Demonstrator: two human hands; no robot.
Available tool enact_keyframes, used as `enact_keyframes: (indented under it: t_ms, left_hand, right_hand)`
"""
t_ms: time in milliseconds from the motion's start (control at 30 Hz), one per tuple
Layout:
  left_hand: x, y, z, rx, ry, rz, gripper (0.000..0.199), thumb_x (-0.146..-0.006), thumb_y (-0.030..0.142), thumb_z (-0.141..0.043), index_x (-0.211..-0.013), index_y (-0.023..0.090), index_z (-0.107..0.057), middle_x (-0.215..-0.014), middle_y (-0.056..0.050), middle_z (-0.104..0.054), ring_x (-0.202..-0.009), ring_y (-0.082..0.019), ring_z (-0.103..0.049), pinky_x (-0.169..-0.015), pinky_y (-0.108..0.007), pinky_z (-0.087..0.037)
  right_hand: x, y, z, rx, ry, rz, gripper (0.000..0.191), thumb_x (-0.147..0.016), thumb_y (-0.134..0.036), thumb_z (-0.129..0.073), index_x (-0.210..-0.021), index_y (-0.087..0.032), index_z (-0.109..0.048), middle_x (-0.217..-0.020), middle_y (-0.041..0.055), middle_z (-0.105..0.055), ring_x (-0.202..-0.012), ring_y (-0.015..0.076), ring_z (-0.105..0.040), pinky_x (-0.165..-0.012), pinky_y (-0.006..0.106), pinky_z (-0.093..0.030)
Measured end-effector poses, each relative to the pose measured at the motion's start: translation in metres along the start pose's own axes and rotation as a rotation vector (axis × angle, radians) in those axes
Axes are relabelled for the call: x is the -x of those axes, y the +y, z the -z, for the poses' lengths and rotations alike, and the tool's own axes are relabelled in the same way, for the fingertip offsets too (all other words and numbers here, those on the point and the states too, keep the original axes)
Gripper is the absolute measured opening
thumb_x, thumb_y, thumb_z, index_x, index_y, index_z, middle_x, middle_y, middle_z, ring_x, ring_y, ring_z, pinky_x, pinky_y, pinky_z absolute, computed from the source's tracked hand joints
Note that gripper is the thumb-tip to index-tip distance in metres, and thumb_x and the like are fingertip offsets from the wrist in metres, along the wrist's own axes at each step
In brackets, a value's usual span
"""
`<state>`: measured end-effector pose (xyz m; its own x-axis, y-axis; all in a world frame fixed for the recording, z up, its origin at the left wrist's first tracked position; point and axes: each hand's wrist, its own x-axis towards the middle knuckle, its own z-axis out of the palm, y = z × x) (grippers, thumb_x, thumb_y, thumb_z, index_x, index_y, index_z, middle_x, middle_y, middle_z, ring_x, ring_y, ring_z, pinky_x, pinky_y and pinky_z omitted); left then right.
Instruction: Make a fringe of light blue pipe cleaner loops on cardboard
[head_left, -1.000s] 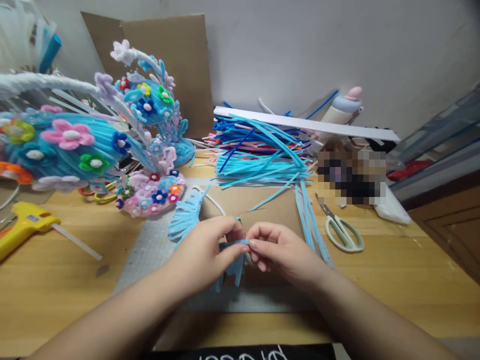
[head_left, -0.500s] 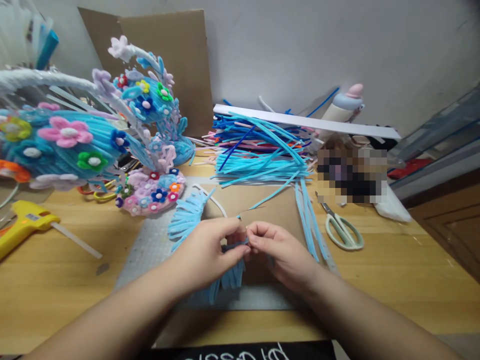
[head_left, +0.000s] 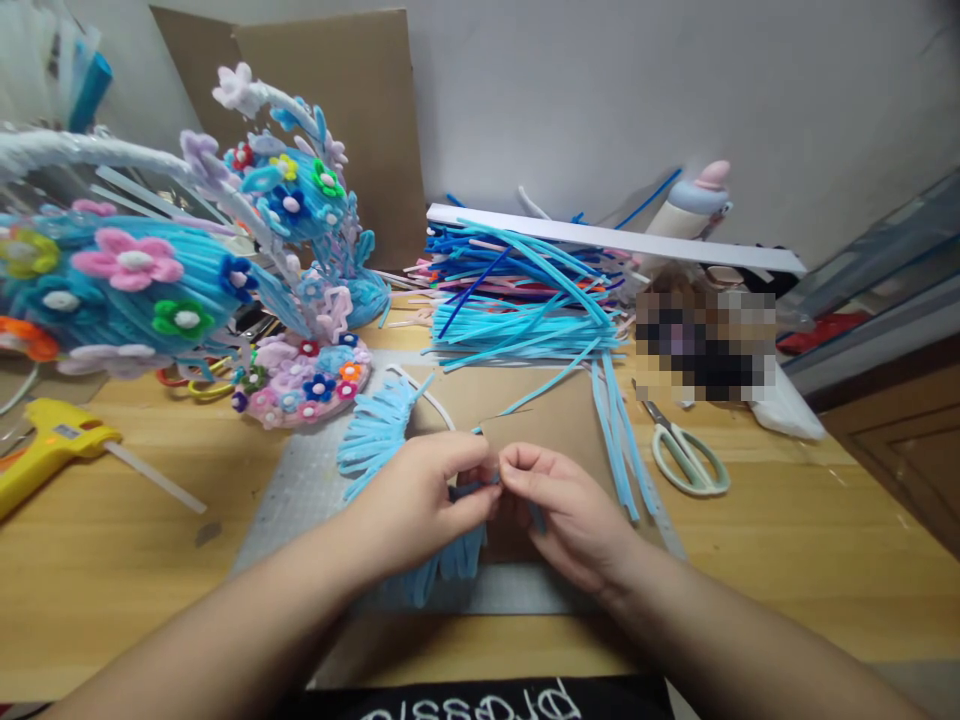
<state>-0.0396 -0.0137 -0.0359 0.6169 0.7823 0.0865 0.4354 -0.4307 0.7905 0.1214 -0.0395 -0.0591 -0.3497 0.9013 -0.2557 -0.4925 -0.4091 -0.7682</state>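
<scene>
Over a sheet of cardboard, my left hand and my right hand meet with their fingertips together. Both are closed in a pinch on a light blue pipe cleaner, mostly hidden by the fingers. A fringe of looped light blue pipe cleaners spreads out beyond my left wrist, and more loops show below that hand. Several loose blue pipe cleaners lie along the cardboard's right side.
Behind the cardboard lies a pile of pipe cleaners. Scissors rest at right, a yellow glue gun at left. Flower-covered blue ornaments stand at left on the table, near a flowered pink base. A cutting mat lies under the cardboard.
Both hands stay together in nearly the same spot, with a slight shift of the fingers. The right hand has turned a little, and a bit of blue pipe cleaner shows below its fingers.
</scene>
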Motion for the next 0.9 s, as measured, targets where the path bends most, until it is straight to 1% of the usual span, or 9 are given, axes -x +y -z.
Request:
enact_keyframes:
  t_ms: [233,333,400,500,567,633,767,833,900]
  left_hand:
    - [0.000,-0.001,0.000,0.010,-0.012,0.003,0.004,-0.077,0.015,-0.055,-0.073,0.016,-0.056,-0.067,0.004,-0.053,-0.064,-0.010,-0.048,-0.059,-0.020,-0.036]
    - [0.000,-0.001,-0.002,0.032,0.018,0.027,0.006,-0.078,0.017,-0.054,-0.072,0.016,-0.055,-0.068,0.003,-0.055,-0.066,-0.010,-0.050,-0.060,-0.020,-0.037]
    - [0.000,-0.001,-0.004,0.052,0.060,0.086,0.006,-0.078,0.019,-0.054,-0.073,0.016,-0.055,-0.068,0.003,-0.056,-0.065,-0.011,-0.051,-0.059,-0.021,-0.037]
    - [-0.001,-0.003,-0.006,0.029,0.059,0.163,0.009,-0.079,0.022,-0.053,-0.072,0.017,-0.057,-0.065,0.003,-0.057,-0.062,-0.011,-0.051,-0.056,-0.021,-0.036]
    - [-0.002,-0.004,-0.007,0.009,0.036,0.176,0.012,-0.079,0.023,-0.053,-0.071,0.017,-0.059,-0.064,0.002,-0.058,-0.062,-0.012,-0.052,-0.057,-0.022,-0.036]
    - [-0.002,-0.005,-0.007,0.016,0.048,0.189,0.012,-0.078,0.024,-0.054,-0.071,0.017,-0.061,-0.066,0.002,-0.060,-0.064,-0.012,-0.054,-0.059,-0.022,-0.037]
    - [-0.003,-0.007,-0.006,0.161,0.142,0.253,0.016,-0.078,0.027,-0.056,-0.071,0.014,-0.062,-0.066,0.001,-0.060,-0.064,-0.013,-0.054,-0.060,-0.022,-0.038]
    - [-0.004,-0.008,-0.005,0.261,0.180,0.296,0.020,-0.079,0.031,-0.055,-0.072,0.014,-0.062,-0.064,0.001,-0.059,-0.062,-0.012,-0.052,-0.058,-0.021,-0.038]
    - [-0.005,-0.008,-0.004,0.316,0.179,0.314,0.023,-0.080,0.033,-0.054,-0.075,0.013,-0.064,-0.065,0.000,-0.061,-0.062,-0.013,-0.053,-0.058,-0.022,-0.038]
  right_hand:
    - [-0.001,0.004,0.000,0.009,0.052,-0.025,0.017,-0.070,-0.024,-0.069,-0.065,-0.013,-0.058,-0.060,-0.0010,-0.057,-0.054,0.0073,-0.048,-0.054,0.019,-0.036]
    - [-0.004,-0.001,0.004,0.079,0.017,-0.033,0.019,-0.071,-0.029,-0.068,-0.068,-0.014,-0.057,-0.064,-0.0008,-0.056,-0.058,0.0088,-0.049,-0.058,0.022,-0.037]
    - [-0.006,-0.008,0.007,0.289,-0.016,0.022,0.019,-0.074,-0.032,-0.066,-0.070,-0.015,-0.057,-0.066,-0.0009,-0.056,-0.061,0.0102,-0.049,-0.062,0.024,-0.038]
    - [-0.008,-0.023,0.014,0.770,0.001,0.161,0.017,-0.074,-0.029,-0.065,-0.066,-0.015,-0.058,-0.065,-0.0010,-0.054,-0.066,0.0116,-0.047,-0.064,0.025,-0.036]
    - [-0.008,-0.030,0.019,0.889,0.039,0.188,0.015,-0.073,-0.026,-0.066,-0.065,-0.016,-0.059,-0.064,-0.0016,-0.053,-0.064,0.0112,-0.047,-0.061,0.024,-0.036]
    - [-0.009,-0.034,0.024,0.709,0.030,0.156,0.013,-0.072,-0.026,-0.069,-0.074,-0.018,-0.059,-0.066,-0.0023,-0.054,-0.063,0.0102,-0.048,-0.060,0.023,-0.038]
    - [-0.013,-0.032,0.030,0.107,-0.109,0.066,0.029,-0.077,-0.040,-0.062,-0.099,-0.021,-0.060,-0.088,0.0032,-0.060,-0.071,0.0120,-0.057,-0.062,0.024,-0.045]
    - [-0.015,-0.027,0.030,0.023,-0.114,0.090,0.028,-0.079,-0.036,-0.061,-0.103,-0.022,-0.062,-0.098,0.0045,-0.059,-0.075,0.0117,-0.058,-0.063,0.023,-0.046]
    - [-0.016,-0.021,0.027,0.140,-0.114,0.189,0.025,-0.077,-0.027,-0.065,-0.101,-0.022,-0.065,-0.098,0.0038,-0.058,-0.077,0.0111,-0.057,-0.067,0.023,-0.046]
